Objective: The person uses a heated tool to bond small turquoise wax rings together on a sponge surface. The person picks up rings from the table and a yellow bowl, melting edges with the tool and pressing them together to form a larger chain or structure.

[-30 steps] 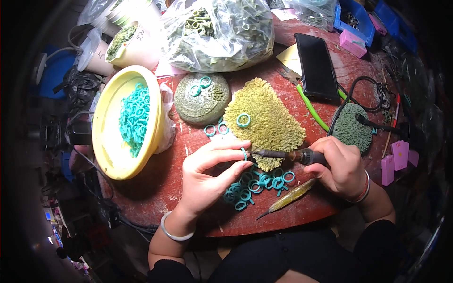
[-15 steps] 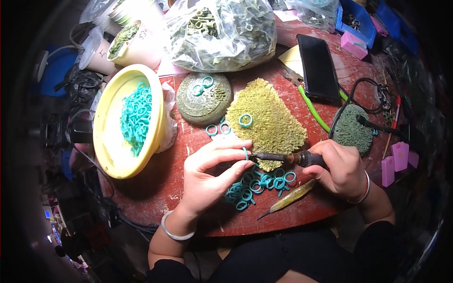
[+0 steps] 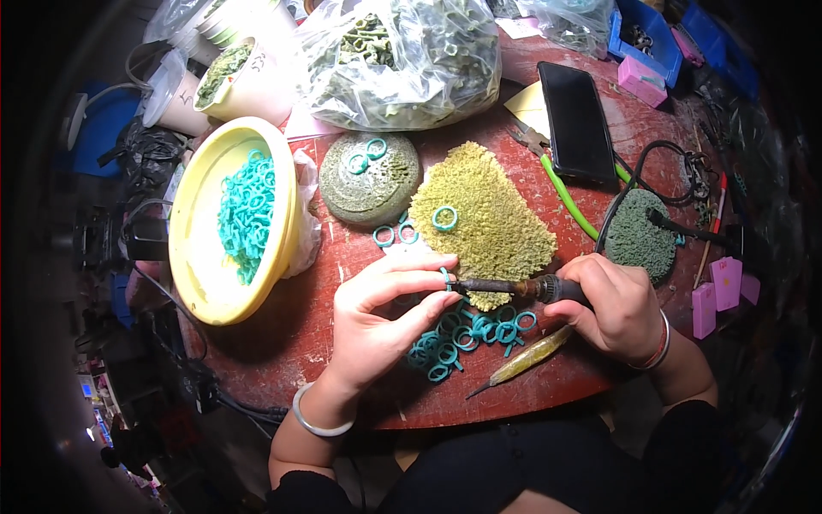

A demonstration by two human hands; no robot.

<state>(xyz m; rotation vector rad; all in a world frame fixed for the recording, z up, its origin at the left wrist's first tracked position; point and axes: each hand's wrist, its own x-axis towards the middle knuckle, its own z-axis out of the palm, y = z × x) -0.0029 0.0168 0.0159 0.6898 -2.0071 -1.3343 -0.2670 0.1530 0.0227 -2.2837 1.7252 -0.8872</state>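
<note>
Between the fingertips and thumb of my left hand [image 3: 384, 310] a small teal wax ring [image 3: 446, 278] is pinched, seen edge-on. My right hand [image 3: 615, 307] is wrapped round the dark handle of a soldering-iron-like wax pen [image 3: 531, 289]; its tip reaches the ring. Just below my hands lies a pile of teal rings [image 3: 467, 337], some with short stems. A pointed tool with a yellowish wrapped handle [image 3: 533, 355] rests beside the pile. Beyond my hands, a rough yellow-green pad [image 3: 488, 231] has one teal ring [image 3: 444, 218] on it.
A yellow bowl [image 3: 190, 257] of teal rings stands left. A grey-green dome [image 3: 368, 193] carries two rings. Behind are a clear bag [image 3: 428, 86] of green pieces and white tubs [image 3: 257, 86]. Toward the right lie a phone [image 3: 578, 120], green-handled pliers [image 3: 567, 197], a round green pad [image 3: 638, 236] and pink blocks [image 3: 726, 283].
Almost nothing differs. My right hand and the wax pen have shifted very slightly; the left hand still pinches the ring in the same place.
</note>
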